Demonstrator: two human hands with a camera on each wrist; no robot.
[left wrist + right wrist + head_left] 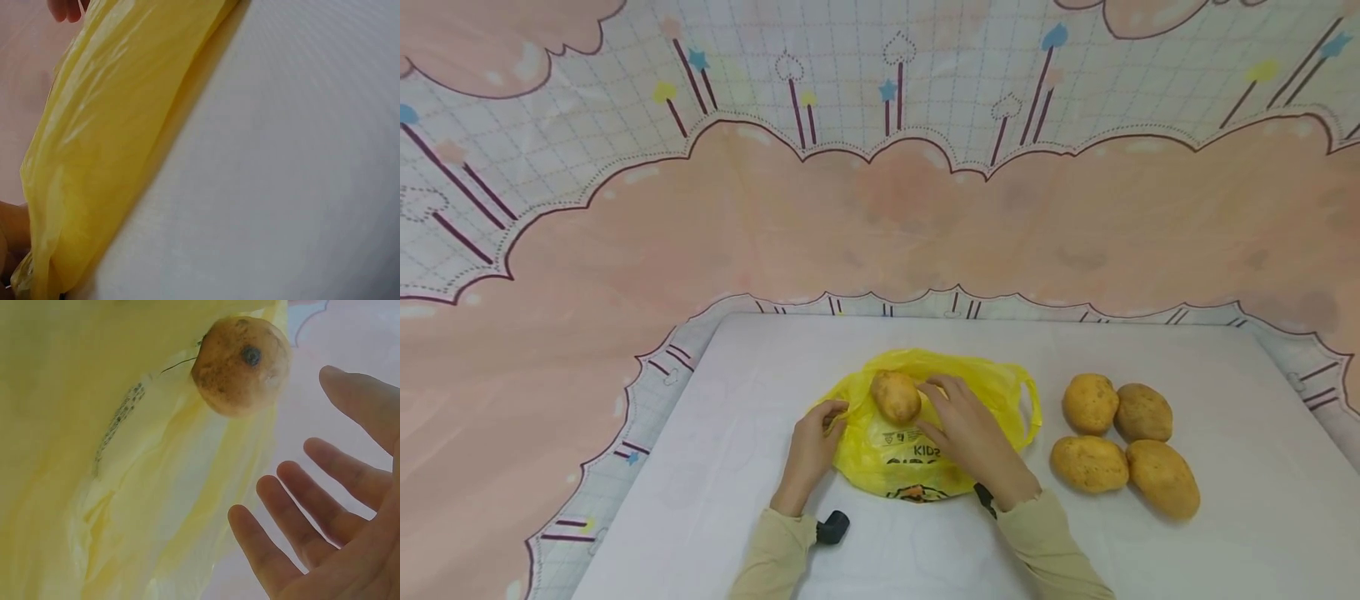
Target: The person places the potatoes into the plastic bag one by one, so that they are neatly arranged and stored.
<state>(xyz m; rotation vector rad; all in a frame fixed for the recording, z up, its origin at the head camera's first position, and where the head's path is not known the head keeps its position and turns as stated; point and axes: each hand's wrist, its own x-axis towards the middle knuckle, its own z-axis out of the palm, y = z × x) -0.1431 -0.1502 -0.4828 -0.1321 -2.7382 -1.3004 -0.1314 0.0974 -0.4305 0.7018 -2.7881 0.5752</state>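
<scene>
Print on the yellow plastic bag (880, 454) reads "KID" in dark capitals, followed by a character too blurred to settle; above it sit small symbols too small to read, below it larger letters partly cut off, and an orange-and-black graphic runs along the near edge. Lone potato (896, 397) lies at the far middle of the bag, against the yellow film; whether it is inside or on top, I cannot tell. Left hand (811, 446) pinches the bag's left edge between thumb and fingers. Right hand (966, 425) is just beside the potato on its right, and the right wrist view shows its fingers extended and spread, with a gap between them and the potato. Handle loop (1033, 408) forms the bag's right edge, and a strip of white table (1262, 400) separates it from four other potatoes (1090, 464), grouped two by two. White surface stretches from the left sleeve (775, 554) to the table's left edge, and from that group to the right edge. Beyond the bag, more of it runs to the far edge, where the patterned backdrop (925, 217) rises.
</scene>
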